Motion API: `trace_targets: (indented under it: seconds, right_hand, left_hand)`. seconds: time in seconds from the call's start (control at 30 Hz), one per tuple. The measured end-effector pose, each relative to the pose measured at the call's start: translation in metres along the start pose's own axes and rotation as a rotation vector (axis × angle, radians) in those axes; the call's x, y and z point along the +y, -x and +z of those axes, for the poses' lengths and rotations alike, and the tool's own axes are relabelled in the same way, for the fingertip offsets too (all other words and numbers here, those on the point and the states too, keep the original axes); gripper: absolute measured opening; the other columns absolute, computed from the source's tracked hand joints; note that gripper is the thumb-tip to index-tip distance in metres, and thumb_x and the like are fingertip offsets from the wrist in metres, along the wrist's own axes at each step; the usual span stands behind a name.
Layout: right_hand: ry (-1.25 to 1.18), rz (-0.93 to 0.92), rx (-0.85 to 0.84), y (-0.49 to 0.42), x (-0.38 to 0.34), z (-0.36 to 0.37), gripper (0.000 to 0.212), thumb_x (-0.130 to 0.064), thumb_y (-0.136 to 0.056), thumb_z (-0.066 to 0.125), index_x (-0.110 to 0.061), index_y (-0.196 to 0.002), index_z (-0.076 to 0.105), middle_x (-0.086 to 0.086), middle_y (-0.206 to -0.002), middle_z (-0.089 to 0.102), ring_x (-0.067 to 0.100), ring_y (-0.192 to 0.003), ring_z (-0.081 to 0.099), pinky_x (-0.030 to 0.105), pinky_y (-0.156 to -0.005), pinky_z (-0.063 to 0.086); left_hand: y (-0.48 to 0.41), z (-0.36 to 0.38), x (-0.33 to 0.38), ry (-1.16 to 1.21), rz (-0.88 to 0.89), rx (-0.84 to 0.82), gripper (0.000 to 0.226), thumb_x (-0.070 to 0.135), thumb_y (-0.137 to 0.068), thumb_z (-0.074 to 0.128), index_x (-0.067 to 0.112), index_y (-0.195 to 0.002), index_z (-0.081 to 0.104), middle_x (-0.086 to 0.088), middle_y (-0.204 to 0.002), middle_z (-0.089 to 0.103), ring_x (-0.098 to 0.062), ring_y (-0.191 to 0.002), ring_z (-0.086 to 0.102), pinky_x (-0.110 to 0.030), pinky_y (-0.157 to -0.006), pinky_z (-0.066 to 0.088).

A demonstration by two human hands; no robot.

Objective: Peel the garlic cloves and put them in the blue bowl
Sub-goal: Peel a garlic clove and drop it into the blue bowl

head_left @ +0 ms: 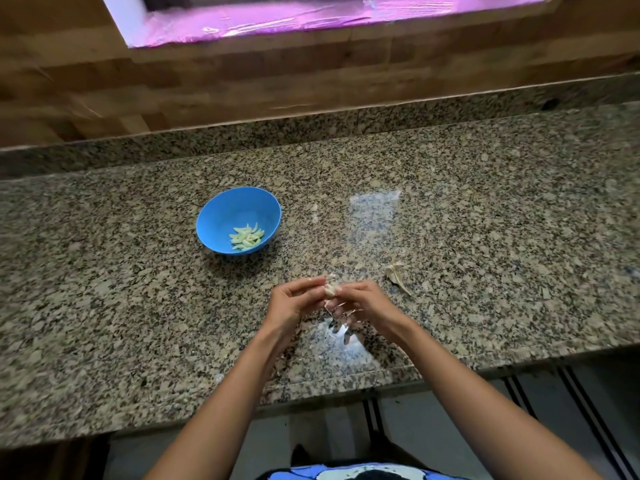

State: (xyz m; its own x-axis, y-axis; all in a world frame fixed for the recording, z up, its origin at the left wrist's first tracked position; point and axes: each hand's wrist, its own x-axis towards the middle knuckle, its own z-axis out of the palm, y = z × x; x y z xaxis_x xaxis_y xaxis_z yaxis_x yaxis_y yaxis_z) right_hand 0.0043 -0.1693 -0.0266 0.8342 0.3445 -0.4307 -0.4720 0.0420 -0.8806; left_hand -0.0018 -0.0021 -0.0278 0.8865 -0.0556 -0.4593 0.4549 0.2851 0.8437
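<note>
A blue bowl (pixel 221 216) stands on the granite counter, left of centre, with several pale peeled garlic cloves (pixel 246 236) in its bottom. Nearer to me, my left hand (pixel 294 301) and my right hand (pixel 363 301) meet over the counter and both pinch a small piece of garlic (pixel 330 289) between their fingertips. Thin papery skin sticks out below it between the fingers. Most of the garlic is hidden by my fingers.
A scrap of dry garlic skin (pixel 397 274) lies on the granite counter (pixel 485 237) just right of my hands. A wooden wall rises behind the counter. The counter's front edge runs below my forearms.
</note>
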Motion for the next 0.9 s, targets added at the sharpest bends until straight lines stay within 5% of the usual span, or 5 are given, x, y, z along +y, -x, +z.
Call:
trace_targets:
  seconds: [0.2,0.33,0.43,0.6,0.9]
  right_hand:
    - [-0.189,0.077,0.134,0.004,0.003,0.008,0.016,-0.01,-0.092,0.054,-0.001,-0.096,0.067,0.008,-0.075,0.07,0.013,-0.056,0.061,0.017,-0.049,0.049]
    - [-0.1,0.074,0.227,0.005,0.005,0.013,0.019,-0.008,-0.094,0.049,0.002,-0.086,0.063,0.008,-0.066,0.063,0.014,-0.051,0.058,0.019,-0.046,0.048]
    - [0.131,0.074,0.35,0.004,0.008,0.017,0.029,-0.011,-0.095,0.041,-0.006,-0.068,0.052,0.005,-0.056,0.052,0.014,-0.041,0.049,0.021,-0.04,0.04]
    - [0.991,-0.059,0.447,0.003,0.016,0.019,0.027,-0.024,-0.097,0.047,-0.012,-0.074,0.055,-0.004,-0.06,0.047,0.007,-0.046,0.04,0.013,-0.044,0.029]
    - [1.349,-0.108,0.556,0.009,0.016,0.015,0.014,-0.022,-0.089,0.06,-0.019,-0.102,0.061,-0.004,-0.095,0.059,0.01,-0.083,0.053,0.018,-0.067,0.044]
  left_hand:
    - [0.005,0.002,-0.005,0.238,-0.082,0.062,0.033,-0.008,-0.063,0.067,0.001,-0.095,0.07,-0.016,-0.098,0.071,-0.026,-0.082,0.07,-0.03,-0.07,0.059]
    - [0.008,0.001,-0.01,0.333,-0.11,0.121,0.027,-0.017,-0.077,0.058,-0.004,-0.099,0.066,-0.02,-0.095,0.071,-0.025,-0.081,0.07,-0.026,-0.067,0.059]
    - [0.011,0.002,-0.011,0.227,-0.082,0.128,0.025,-0.016,-0.079,0.058,-0.004,-0.099,0.066,-0.017,-0.094,0.072,-0.024,-0.081,0.071,-0.025,-0.069,0.059]
    - [0.01,0.003,-0.012,-0.055,-0.028,0.139,0.02,-0.011,-0.081,0.061,0.005,-0.091,0.07,-0.017,-0.1,0.07,-0.018,-0.081,0.068,-0.021,-0.068,0.056]
    - [0.008,0.007,-0.014,-0.165,0.007,0.138,0.021,-0.01,-0.08,0.064,-0.001,-0.098,0.069,-0.014,-0.096,0.071,-0.021,-0.085,0.069,-0.02,-0.069,0.055]
